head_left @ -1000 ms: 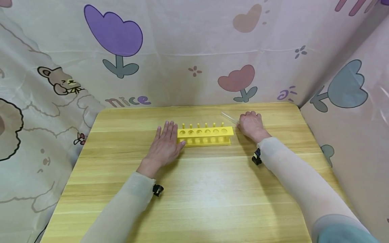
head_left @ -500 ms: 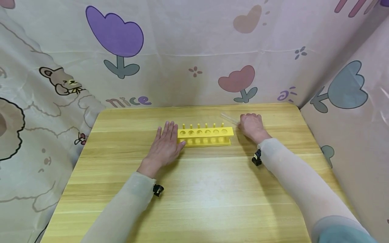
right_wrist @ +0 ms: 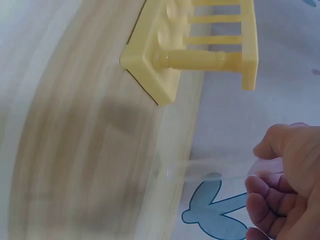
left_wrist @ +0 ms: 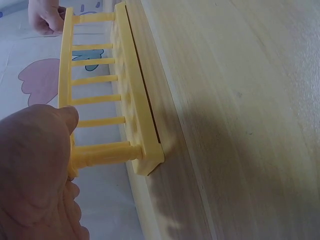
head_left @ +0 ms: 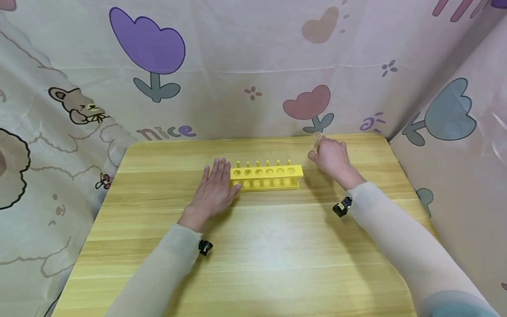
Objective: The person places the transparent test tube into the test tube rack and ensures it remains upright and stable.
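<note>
A yellow test tube rack [head_left: 267,171] stands on the wooden table, with a row of round holes in its top plate and short pegs behind. My left hand [head_left: 214,189] touches the rack's left end, fingers stretched out and thumb against the front. In the left wrist view that thumb lies on the top plate's edge. To the right of the rack, my right hand [head_left: 332,158] pinches a clear test tube [head_left: 316,144] between thumb and fingers. The tube's open mouth points up in the head view. Its body [right_wrist: 200,170] reaches down from the hand, faint and blurred, in the right wrist view.
The wooden tabletop [head_left: 261,246] extends in front of the rack. A patterned cloth [head_left: 222,101] hangs behind the table's back edge and along both sides. A small black wrist camera [head_left: 342,207] sits below the right hand.
My right hand has turned and risen slightly. The test tube, which slanted to the upper left near the table, now stands more upright. My left hand and the rack stay put.
</note>
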Demonstrator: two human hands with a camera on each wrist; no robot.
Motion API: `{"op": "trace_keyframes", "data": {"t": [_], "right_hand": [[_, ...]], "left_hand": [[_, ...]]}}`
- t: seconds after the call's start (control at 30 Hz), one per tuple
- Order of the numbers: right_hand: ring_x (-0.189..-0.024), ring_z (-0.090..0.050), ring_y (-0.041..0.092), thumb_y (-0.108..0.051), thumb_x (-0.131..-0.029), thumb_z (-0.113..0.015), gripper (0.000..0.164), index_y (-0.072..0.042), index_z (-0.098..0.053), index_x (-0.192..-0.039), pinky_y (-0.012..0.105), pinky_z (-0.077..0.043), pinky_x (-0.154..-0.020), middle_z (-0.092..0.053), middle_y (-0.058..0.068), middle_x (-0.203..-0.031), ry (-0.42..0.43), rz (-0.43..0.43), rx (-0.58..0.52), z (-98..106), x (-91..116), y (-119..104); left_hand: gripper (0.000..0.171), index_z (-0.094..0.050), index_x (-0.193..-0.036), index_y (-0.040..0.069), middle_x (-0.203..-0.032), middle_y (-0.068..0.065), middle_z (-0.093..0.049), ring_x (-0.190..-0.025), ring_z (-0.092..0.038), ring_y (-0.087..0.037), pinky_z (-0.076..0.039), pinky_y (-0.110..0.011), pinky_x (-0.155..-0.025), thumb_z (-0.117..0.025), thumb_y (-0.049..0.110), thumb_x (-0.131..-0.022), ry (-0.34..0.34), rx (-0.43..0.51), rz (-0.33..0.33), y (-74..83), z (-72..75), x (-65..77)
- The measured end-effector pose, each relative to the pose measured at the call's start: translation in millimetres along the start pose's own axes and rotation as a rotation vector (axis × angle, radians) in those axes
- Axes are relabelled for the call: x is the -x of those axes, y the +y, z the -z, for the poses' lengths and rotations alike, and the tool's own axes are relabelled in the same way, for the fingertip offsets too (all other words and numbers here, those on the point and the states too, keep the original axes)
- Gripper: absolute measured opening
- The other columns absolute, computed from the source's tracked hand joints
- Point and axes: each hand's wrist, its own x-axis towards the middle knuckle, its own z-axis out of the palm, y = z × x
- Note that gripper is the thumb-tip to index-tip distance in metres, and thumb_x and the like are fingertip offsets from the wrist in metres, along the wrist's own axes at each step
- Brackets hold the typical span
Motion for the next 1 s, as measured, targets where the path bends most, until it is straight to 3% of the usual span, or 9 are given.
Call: {"op": "trace_keyframes", "data": {"t": [0.3,0.47,0.73,1.0], "right_hand": [[-0.102,-0.062,0.04,-0.029,-0.098,-0.058,0.034,0.001,-0.072,-0.109,0.056,-0.045,-0.09,-0.072,0.019,-0.103,-0.001,0.022,-0.058,6.6,13.7,1.1],[-0.102,-0.064,0.042,-0.028,-0.098,-0.058,0.037,0.004,-0.073,-0.11,0.06,-0.046,-0.094,-0.073,0.021,-0.103,0.005,0.06,-0.063,19.8,22.0,-3.6],[-0.087,-0.058,0.034,-0.025,-0.098,-0.06,0.028,-0.001,-0.073,-0.101,0.05,-0.048,-0.08,-0.067,0.015,-0.089,0.071,0.117,-0.103,49.1,33.1,-24.2],[-0.091,-0.059,0.031,-0.026,-0.097,-0.06,0.028,-0.004,-0.077,-0.098,0.046,-0.049,-0.083,-0.071,0.013,-0.096,0.087,0.167,-0.148,63.1,40.3,-49.3]], "left_hand": [[0.082,0.004,-0.167,0.001,-0.175,-0.018,0.012,-0.163,0.012,-0.032,0.009,-0.053,-0.132,-0.027,0.055,-0.113,-0.018,-0.009,-0.001,0.7,2.2,0.1],[0.082,0.0,-0.168,-0.001,-0.175,-0.018,0.01,-0.163,0.011,-0.033,0.008,-0.054,-0.133,-0.026,0.055,-0.113,-0.013,-0.014,-0.005,0.4,3.3,-0.4],[0.082,0.002,-0.168,0.0,-0.175,-0.019,0.01,-0.163,0.011,-0.033,0.01,-0.053,-0.132,-0.027,0.055,-0.113,-0.013,-0.006,-0.011,0.2,4.2,-1.4],[0.082,0.003,-0.167,0.001,-0.175,-0.018,0.011,-0.163,0.012,-0.033,0.011,-0.052,-0.132,-0.026,0.055,-0.113,-0.02,-0.007,-0.009,0.5,2.5,-0.7]]}}
